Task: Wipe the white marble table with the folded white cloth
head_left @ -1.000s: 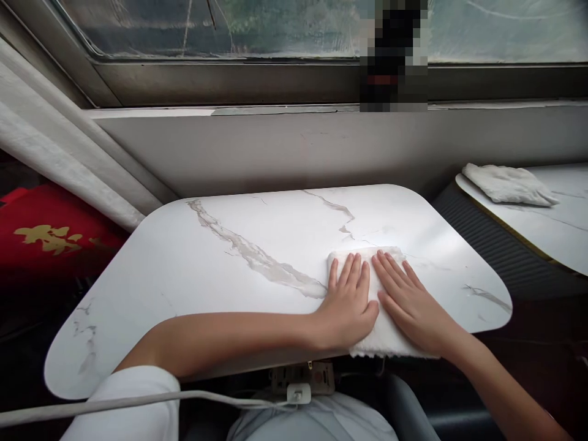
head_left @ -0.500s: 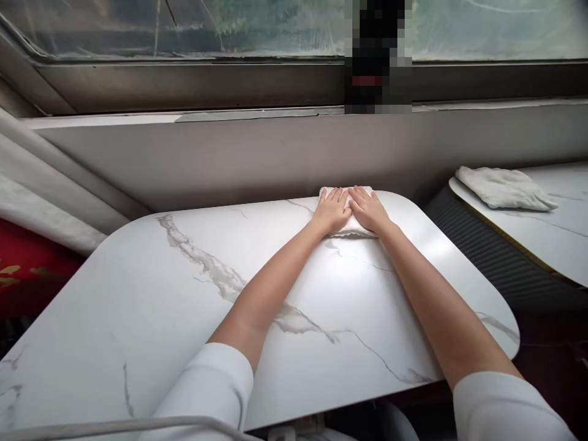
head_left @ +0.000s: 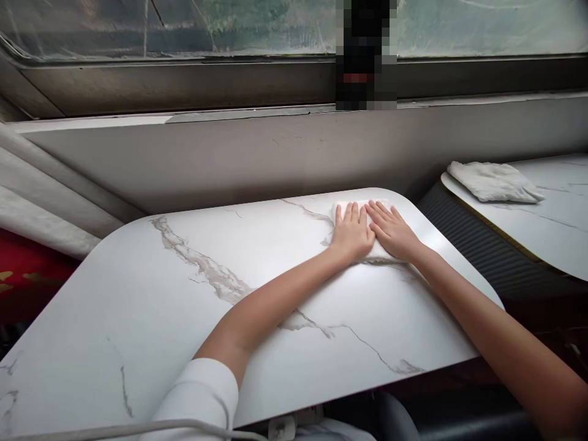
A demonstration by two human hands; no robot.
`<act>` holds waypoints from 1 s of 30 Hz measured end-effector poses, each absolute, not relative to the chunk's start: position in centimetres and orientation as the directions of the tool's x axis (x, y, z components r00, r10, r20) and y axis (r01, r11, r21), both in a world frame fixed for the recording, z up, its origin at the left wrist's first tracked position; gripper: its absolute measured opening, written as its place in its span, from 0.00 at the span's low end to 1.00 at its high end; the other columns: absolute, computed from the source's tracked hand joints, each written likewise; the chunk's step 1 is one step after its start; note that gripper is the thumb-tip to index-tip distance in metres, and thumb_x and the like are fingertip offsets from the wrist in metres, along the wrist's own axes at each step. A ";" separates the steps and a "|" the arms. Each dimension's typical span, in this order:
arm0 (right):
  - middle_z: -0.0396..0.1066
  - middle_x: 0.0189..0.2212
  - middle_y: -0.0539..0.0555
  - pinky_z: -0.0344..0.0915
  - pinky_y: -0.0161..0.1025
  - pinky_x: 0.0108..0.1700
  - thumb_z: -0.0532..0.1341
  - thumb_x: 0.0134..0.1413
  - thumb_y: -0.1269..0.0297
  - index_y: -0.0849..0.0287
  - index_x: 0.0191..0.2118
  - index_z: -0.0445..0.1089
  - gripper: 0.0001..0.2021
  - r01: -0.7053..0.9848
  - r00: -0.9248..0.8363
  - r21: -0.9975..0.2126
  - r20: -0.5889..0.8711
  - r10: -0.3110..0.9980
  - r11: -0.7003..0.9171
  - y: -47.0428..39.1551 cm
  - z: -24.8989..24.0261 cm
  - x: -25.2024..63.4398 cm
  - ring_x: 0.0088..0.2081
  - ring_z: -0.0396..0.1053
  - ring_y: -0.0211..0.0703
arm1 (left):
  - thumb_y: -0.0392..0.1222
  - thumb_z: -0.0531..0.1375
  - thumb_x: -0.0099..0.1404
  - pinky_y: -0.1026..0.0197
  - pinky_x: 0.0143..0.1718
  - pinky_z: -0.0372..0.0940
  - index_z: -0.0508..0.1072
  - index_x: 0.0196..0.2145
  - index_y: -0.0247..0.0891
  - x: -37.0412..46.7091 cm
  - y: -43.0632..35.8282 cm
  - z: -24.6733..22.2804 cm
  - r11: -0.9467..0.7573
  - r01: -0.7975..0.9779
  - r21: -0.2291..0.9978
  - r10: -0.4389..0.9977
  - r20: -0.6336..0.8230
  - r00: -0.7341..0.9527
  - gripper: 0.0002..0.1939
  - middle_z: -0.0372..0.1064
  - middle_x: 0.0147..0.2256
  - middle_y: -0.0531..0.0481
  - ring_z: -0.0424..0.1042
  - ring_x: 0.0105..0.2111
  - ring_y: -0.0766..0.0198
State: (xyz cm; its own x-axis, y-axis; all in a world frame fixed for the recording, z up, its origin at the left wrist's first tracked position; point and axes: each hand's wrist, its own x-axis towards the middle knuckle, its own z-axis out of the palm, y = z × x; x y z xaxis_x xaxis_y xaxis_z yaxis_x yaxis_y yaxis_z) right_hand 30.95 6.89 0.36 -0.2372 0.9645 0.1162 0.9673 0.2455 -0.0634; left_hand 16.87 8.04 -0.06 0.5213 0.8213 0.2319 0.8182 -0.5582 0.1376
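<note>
Both palms press a folded white cloth (head_left: 380,251) flat against a white marble-patterned table (head_left: 160,318), near its far right corner. My left hand (head_left: 353,231) lies on the cloth's left part with its fingers stretched out. Beside it, my right hand (head_left: 392,231) covers the right part, fingers extended and slanting to the left. The two hands touch or nearly touch at the thumbs. Much of the cloth is hidden beneath them.
A second marbled table (head_left: 560,233) stands to the right, with a crumpled white cloth (head_left: 496,181) on its corner. Behind the tables run a pale wall (head_left: 229,156) and a window (head_left: 266,27). A grey cable (head_left: 138,427) crosses the lower left. White curtain folds (head_left: 50,202) hang at left.
Both hands have slid the cloth toward me and a little to the right, away from the table's far edge. The view has shifted slightly.
</note>
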 end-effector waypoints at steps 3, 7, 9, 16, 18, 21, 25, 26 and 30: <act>0.43 0.66 0.54 0.42 0.53 0.64 0.37 0.64 0.61 0.59 0.67 0.41 0.27 0.955 -0.274 -0.076 0.140 0.951 0.286 1.0 0.4 32.3 0.66 0.37 0.44 | 0.44 0.40 0.69 0.43 0.63 0.33 0.49 0.63 0.21 17.4 2.3 0.2 -0.614 0.774 0.154 0.783 0.247 0.571 0.30 0.44 0.64 0.33 0.40 0.64 0.50; 0.41 0.67 0.49 0.44 0.56 0.64 0.38 0.64 0.61 0.51 0.68 0.29 0.28 0.952 -0.281 -0.073 0.191 0.941 0.299 -7.1 0.2 33.3 0.66 0.38 0.46 | 0.45 0.39 0.70 0.40 0.63 0.34 0.48 0.63 0.19 17.3 -4.5 0.9 -0.705 0.688 0.171 0.708 0.227 0.669 0.31 0.42 0.64 0.31 0.38 0.65 0.46; 0.39 0.67 0.49 0.45 0.58 0.64 0.39 0.64 0.62 0.50 0.67 0.26 0.29 0.957 -0.261 -0.071 0.211 0.942 0.281 -10.3 0.1 33.9 0.66 0.39 0.48 | 0.46 0.39 0.70 0.40 0.63 0.35 0.47 0.63 0.19 17.5 -6.8 1.1 -0.744 0.648 0.162 0.668 0.213 0.713 0.31 0.42 0.64 0.31 0.37 0.65 0.45; 0.39 0.67 0.54 0.48 0.61 0.61 0.37 0.64 0.61 0.52 0.68 0.32 0.28 0.994 -0.096 -0.030 0.169 0.981 0.103 -12.7 -1.0 37.2 0.66 0.42 0.52 | 0.46 0.40 0.69 0.42 0.63 0.36 0.47 0.63 0.21 20.6 -7.8 1.0 -0.790 0.588 0.171 0.613 0.229 0.756 0.31 0.44 0.64 0.33 0.39 0.65 0.48; 0.42 0.66 0.57 0.48 0.60 0.61 0.37 0.63 0.61 0.57 0.68 0.37 0.28 0.998 -0.053 -0.009 0.132 0.990 0.055 -10.8 -1.0 37.8 0.66 0.41 0.52 | 0.46 0.40 0.69 0.43 0.63 0.35 0.48 0.63 0.22 21.6 -6.1 0.8 -0.786 0.588 0.191 0.618 0.223 0.754 0.31 0.45 0.64 0.34 0.40 0.65 0.49; 0.44 0.66 0.60 0.47 0.59 0.62 0.39 0.63 0.61 0.61 0.67 0.42 0.28 1.000 -0.002 0.005 0.098 0.995 0.001 -6.2 -0.6 38.1 0.66 0.40 0.53 | 0.46 0.41 0.69 0.44 0.63 0.34 0.47 0.64 0.24 22.7 -2.1 0.5 -0.769 0.602 0.215 0.638 0.204 0.742 0.31 0.44 0.64 0.36 0.41 0.65 0.52; 0.44 0.65 0.62 0.45 0.58 0.62 0.39 0.62 0.62 0.64 0.66 0.46 0.27 1.000 -0.002 -0.017 0.101 0.995 0.003 1.6 0.3 37.5 0.66 0.41 0.51 | 0.45 0.41 0.68 0.47 0.64 0.33 0.48 0.64 0.26 23.4 4.9 0.1 -0.734 0.637 0.236 0.678 0.193 0.710 0.30 0.44 0.64 0.39 0.41 0.65 0.56; 0.44 0.66 0.63 0.44 0.57 0.62 0.39 0.62 0.62 0.66 0.65 0.47 0.27 1.000 0.010 -0.020 0.086 0.996 -0.008 3.5 0.5 37.3 0.66 0.41 0.51 | 0.44 0.41 0.68 0.47 0.64 0.33 0.48 0.64 0.27 23.4 6.6 0.0 -0.721 0.651 0.239 0.692 0.194 0.695 0.30 0.45 0.64 0.39 0.42 0.65 0.56; 0.45 0.65 0.65 0.46 0.55 0.62 0.40 0.64 0.62 0.67 0.65 0.49 0.26 0.999 -0.021 -0.048 0.084 0.996 0.025 10.3 1.2 36.3 0.65 0.44 0.51 | 0.42 0.39 0.68 0.49 0.64 0.33 0.50 0.64 0.28 23.4 12.4 -0.1 -0.641 0.729 0.241 0.768 0.206 0.607 0.29 0.45 0.64 0.42 0.43 0.64 0.58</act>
State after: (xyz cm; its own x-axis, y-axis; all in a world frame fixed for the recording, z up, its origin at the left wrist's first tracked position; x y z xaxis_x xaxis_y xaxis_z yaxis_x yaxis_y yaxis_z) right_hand 36.29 10.28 1.21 -0.0208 0.9963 0.0838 0.9985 0.0250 -0.0482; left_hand 23.40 12.43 -0.08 0.6069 0.7676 0.2061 0.7287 -0.6409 0.2414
